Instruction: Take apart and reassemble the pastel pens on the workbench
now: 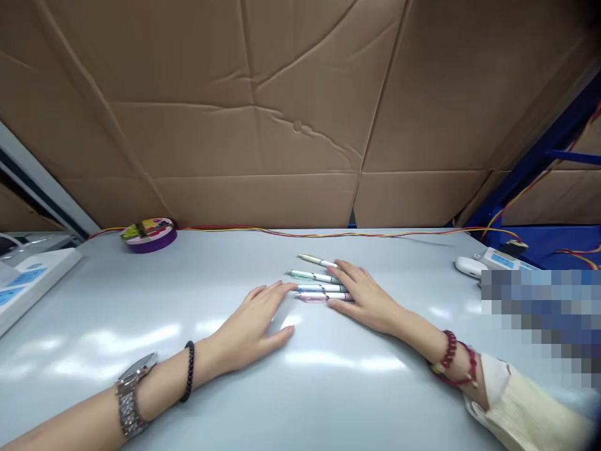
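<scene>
Several slim pens lie side by side on the table, pointing left. The farthest is a cream pen [313,259], followed by a green pen [307,275], a blue pen [317,288] and, nearest me, a pink pen [319,297]. My right hand [364,294] rests over their right ends with fingers spread, hiding those ends. My left hand [253,326] lies with its fingers stretched out and its thumb apart. Its fingertips reach the left tips of the blue and pink pens; whether they touch, I cannot tell.
On the grey table [291,401], a round purple box [150,237] stands at the back left. Power strips lie at the left [35,282] and right [504,258], with a white device [470,267] near the latter. Red and yellow wires [300,234] run along the cardboard [263,194].
</scene>
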Demonstrator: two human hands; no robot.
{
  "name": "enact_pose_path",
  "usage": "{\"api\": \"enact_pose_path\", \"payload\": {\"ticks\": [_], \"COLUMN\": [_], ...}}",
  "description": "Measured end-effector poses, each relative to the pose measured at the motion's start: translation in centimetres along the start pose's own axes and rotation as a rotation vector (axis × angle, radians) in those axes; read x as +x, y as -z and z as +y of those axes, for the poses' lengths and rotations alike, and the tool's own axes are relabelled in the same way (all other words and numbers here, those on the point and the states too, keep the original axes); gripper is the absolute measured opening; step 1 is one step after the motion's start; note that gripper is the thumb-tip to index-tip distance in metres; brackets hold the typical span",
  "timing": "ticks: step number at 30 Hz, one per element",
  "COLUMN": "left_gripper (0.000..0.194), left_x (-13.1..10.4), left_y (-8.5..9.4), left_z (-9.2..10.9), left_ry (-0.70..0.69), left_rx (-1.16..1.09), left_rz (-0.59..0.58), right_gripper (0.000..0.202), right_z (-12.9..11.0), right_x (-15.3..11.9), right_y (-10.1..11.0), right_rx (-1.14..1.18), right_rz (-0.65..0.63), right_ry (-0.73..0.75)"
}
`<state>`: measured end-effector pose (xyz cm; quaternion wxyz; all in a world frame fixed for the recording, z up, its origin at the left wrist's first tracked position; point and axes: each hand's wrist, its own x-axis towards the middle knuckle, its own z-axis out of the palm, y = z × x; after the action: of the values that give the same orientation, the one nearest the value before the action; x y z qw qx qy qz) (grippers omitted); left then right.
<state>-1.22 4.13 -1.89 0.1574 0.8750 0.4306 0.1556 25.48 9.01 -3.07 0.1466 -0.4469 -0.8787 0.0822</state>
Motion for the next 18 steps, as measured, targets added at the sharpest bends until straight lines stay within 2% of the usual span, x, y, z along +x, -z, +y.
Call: {"api": "enact_pose_path", "payload": {"ticks": [3,8,14,18], "left_gripper": [0.060,0.056,0.045,0.042], "left_x": [0.1,0.5,0.7,0.8], "left_y": [-0.2,-0.4,-0.4,-0.4], "left_z": [0.0,-0.3,-0.6,-0.6], "left_ry": [0.020,0.161,0.099,0.080], "left_rx": [-0.005,0.030,0.125,0.143], "left_rz": [0.038,0.188,0.081,0.083], "right_gripper": [0.041,0.037,0.033,0.033], "right_z": [-0.6,-2.2,-2.4,-3.6], "right_x": [0.8,2.6,5.3,6.1], "right_y": [-0.5,-0.8,-1.1,0.1], "right_rx": [0.086,0.152,0.064,-0.030], "right_rz": [0.036,0.085,0.064,0.067], "right_ry": [0.080,0.178,0.297,0.353]}}
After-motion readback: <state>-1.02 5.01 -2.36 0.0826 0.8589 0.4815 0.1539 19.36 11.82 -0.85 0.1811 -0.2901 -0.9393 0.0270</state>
